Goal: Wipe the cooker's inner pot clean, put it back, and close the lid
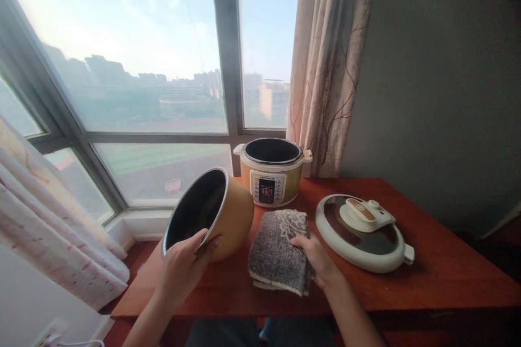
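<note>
Gold-coloured inner pot [211, 211]: already out of the cooker, tilted on its side at the near left of the table [427, 260], dark non-stick interior facing you and the window. Your left hand [183, 268] is closed on its near rim, thumb inside, fingers under the lip.

Grey folded cloth [279, 252]: lies flat on the table, just right of the pot. Your right hand [315, 257] rests on its right edge, fingers curled lightly over the fold, not yet lifting it.

Cooker base [272, 171]: stands at the far edge by the window, open and hollow.

Lid [362, 230]: off, laid on the table to the right, well apart from the pot.

Progress, as judged: lid removed, pot taken out and held ready; cloth not yet in the pot, so any wiping looks unstarted. I cannot tell whether the interior is wet or soiled.
</note>
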### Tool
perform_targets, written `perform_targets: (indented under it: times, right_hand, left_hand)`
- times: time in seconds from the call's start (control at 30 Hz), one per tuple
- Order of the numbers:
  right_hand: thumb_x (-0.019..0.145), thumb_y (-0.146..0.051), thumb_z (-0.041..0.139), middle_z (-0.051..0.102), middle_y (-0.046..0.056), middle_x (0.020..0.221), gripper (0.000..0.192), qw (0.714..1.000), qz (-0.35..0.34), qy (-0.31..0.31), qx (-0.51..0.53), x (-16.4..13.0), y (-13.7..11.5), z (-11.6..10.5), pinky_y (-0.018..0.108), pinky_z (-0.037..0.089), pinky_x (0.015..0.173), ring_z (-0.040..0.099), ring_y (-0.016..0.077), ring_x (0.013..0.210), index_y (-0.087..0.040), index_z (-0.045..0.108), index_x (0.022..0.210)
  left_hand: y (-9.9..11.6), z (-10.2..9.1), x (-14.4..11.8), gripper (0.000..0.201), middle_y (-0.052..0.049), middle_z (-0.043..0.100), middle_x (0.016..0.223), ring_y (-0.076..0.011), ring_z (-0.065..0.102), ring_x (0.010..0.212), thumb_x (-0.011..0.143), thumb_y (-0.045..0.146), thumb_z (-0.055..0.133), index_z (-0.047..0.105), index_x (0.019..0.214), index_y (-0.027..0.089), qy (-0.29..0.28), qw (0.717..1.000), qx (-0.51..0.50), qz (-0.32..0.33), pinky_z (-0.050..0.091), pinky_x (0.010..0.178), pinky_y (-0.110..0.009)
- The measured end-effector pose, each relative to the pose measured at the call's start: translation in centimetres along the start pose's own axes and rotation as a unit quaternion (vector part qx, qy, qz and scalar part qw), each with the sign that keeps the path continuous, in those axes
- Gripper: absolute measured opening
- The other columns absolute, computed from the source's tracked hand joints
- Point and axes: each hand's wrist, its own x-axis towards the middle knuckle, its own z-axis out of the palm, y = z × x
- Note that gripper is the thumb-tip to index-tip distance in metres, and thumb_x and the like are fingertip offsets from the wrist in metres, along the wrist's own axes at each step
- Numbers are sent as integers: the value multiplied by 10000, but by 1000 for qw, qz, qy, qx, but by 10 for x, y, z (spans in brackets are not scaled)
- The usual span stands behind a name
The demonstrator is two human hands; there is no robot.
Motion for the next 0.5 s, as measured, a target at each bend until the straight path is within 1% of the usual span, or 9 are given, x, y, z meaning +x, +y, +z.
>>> perform_targets:
  times: [0.07,0.1,0.17,0.23,0.3,0.37,0.43,0.5]
  right_hand:
    - [619,-294,641,687,6,712,333,999,14,-36,15,5,3,-1,305,479,617,645,216,646,-182,607,931]
    - [630,-305,627,693,14,731,327,999,7,-35,-10,9,7,-2,313,482,626,645,219,654,-182,611,932]
    - [640,-309,605,707,34,769,282,993,-33,7,-116,20,15,-7,333,488,677,650,234,707,-179,635,889]
    - [639,-290,609,717,58,797,211,969,-81,62,-225,30,22,-13,361,480,772,651,260,796,-179,657,812]
    - [631,-263,642,722,78,825,166,953,-104,91,-271,37,26,-18,395,445,879,647,299,904,-191,666,778]
    - [628,-248,690,730,91,878,233,943,-114,112,-291,39,27,-23,419,406,957,639,327,1005,-206,683,857]
    - [625,-231,733,739,101,966,399,929,-128,131,-321,39,27,-29,424,384,1006,629,336,1088,-218,683,1020]
    - [636,-211,747,735,108,1062,542,918,-143,138,-344,39,27,-35,419,384,1029,622,331,1138,-224,646,1168]
  left_hand:
    - [0,-2,0,405,28,535,549,-128,508,504,903,532,469,575,682,210,2,1000,-11,-5,339,493,-208]
    - [1,-2,-1,410,29,531,548,-128,511,511,903,534,469,577,679,208,1,1000,-17,-6,345,496,-206]
    - [2,-3,-3,407,31,533,550,-127,517,519,904,532,474,594,693,206,0,1000,-25,-2,353,499,-201]
    - [2,-3,-5,392,35,537,549,-122,517,511,908,518,483,608,705,206,4,1000,-27,9,352,494,-198]
    - [2,-2,-7,379,40,540,543,-114,518,497,913,494,493,601,690,206,8,999,-21,29,341,484,-196]
    - [2,-1,-8,372,42,544,535,-109,522,485,919,462,500,578,662,205,11,998,-7,55,327,474,-197]
    - [1,0,-8,357,38,560,537,-111,536,486,928,425,502,569,656,203,11,996,8,86,324,473,-201]
    - [1,2,-8,322,28,590,559,-117,563,504,942,381,496,589,690,203,9,992,14,127,343,491,-206]
